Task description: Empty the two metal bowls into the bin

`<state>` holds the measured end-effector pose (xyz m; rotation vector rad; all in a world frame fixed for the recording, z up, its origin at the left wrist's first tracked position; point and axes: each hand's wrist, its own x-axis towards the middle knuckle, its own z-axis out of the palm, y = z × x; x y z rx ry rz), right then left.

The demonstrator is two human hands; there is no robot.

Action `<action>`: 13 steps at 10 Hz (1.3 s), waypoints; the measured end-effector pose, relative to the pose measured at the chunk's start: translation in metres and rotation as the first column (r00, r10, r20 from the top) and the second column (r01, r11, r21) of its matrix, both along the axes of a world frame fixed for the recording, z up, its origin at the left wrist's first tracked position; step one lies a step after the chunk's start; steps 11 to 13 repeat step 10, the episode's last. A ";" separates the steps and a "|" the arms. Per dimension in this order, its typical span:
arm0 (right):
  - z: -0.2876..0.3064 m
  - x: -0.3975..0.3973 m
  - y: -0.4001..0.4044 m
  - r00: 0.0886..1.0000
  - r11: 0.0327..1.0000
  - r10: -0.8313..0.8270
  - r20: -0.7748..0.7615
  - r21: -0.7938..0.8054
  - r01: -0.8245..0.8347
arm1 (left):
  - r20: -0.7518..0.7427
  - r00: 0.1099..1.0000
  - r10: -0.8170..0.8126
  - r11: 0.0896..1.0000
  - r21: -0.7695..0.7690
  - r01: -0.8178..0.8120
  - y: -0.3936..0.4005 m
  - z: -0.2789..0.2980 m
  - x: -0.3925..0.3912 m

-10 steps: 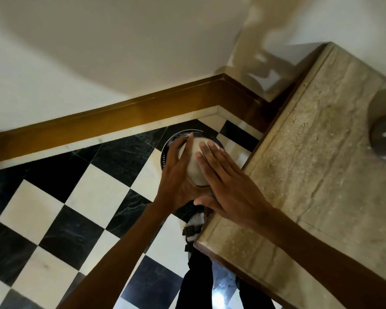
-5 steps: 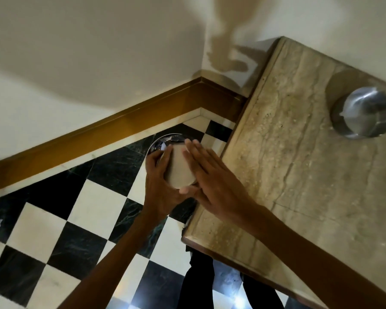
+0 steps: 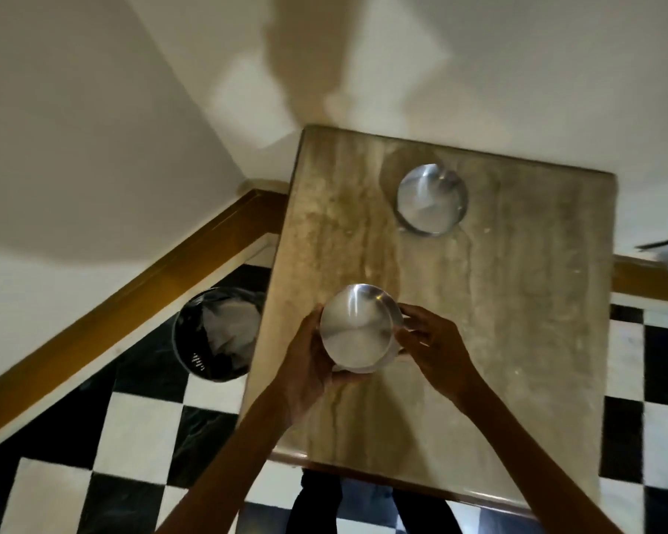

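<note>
You have the near metal bowl [image 3: 357, 328] in both hands over the left half of the stone tabletop [image 3: 517, 321]. It is tilted so that its open mouth faces the camera; the inside reads as bare brushed steel, with a pale patch low in the basin that is too blurred to identify. Whether its base touches the tabletop cannot be told.

Your left hand [image 3: 311, 364] cups the bowl from the left and beneath, thumb along the lower rim, the grip closed on the bowl's wall. Your right hand [image 3: 436, 348] is at the bowl's right edge, fingertips [image 3: 411, 321] against or just beside the rim; motion blur prevents a firm reading of contact or of how far this grip is closed.

The far metal bowl [image 3: 432, 199] stands on the tabletop toward its back edge, well apart from the held one, mouth up. Its interior shows grey metal with a lighter smear; contents cannot be confirmed.

The bin [image 3: 193, 341] stands on the floor just beside the tabletop's left edge, partly hidden under it. It is round, black-lined, and holds crumpled white material.

The floor [image 3: 139, 429] is black-and-white chequered tile, bounded by a brown wooden skirting board [image 3: 132, 298] below cream walls [image 3: 93, 129]. Dark trouser legs [image 3: 317, 502] show beneath the tabletop's near edge.
</note>
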<state>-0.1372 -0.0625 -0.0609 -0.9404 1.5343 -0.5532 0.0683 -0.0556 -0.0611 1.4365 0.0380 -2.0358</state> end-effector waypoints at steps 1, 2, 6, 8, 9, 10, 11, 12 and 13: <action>0.001 -0.070 -0.001 0.984 0.998 -0.070 -0.161 -0.012 0.069 | 0.037 0.996 -0.078 0.996 0.042 0.076 -0.012 0.007 -0.081; 0.001 -0.123 -0.011 0.965 0.990 -0.139 -0.221 -0.018 0.139 | 0.120 0.987 -0.106 0.993 0.062 0.099 -0.029 0.007 -0.142; -0.007 -0.219 -0.105 0.908 0.945 -0.327 -0.262 -0.110 0.308 | 0.248 0.963 0.104 0.993 -0.080 -0.087 -0.116 0.001 -0.278; -0.013 -0.223 -0.122 0.897 0.943 -0.332 -0.293 -0.100 0.316 | 0.250 0.957 0.146 0.986 -0.110 -0.121 -0.129 0.004 -0.291; -0.015 -0.221 -0.120 0.879 0.927 -0.375 -0.295 -0.117 0.356 | 0.268 0.951 0.151 0.985 -0.119 -0.123 -0.128 0.009 -0.292; -0.008 -0.219 -0.105 0.850 0.882 -0.469 -0.240 -0.091 0.461 | 0.277 0.956 0.093 0.992 -0.105 -0.066 -0.127 0.015 -0.289; -0.008 -0.219 -0.105 0.850 0.882 -0.469 -0.240 -0.091 0.461 | 0.277 0.956 0.093 0.992 -0.105 -0.066 -0.127 0.015 -0.289; -0.008 -0.219 -0.105 0.850 0.882 -0.469 -0.240 -0.091 0.461 | 0.277 0.956 0.093 0.992 -0.105 -0.066 -0.127 0.015 -0.289; -0.008 -0.219 -0.105 0.850 0.882 -0.469 -0.240 -0.091 0.461 | 0.277 0.956 0.093 0.992 -0.105 -0.066 -0.127 0.015 -0.289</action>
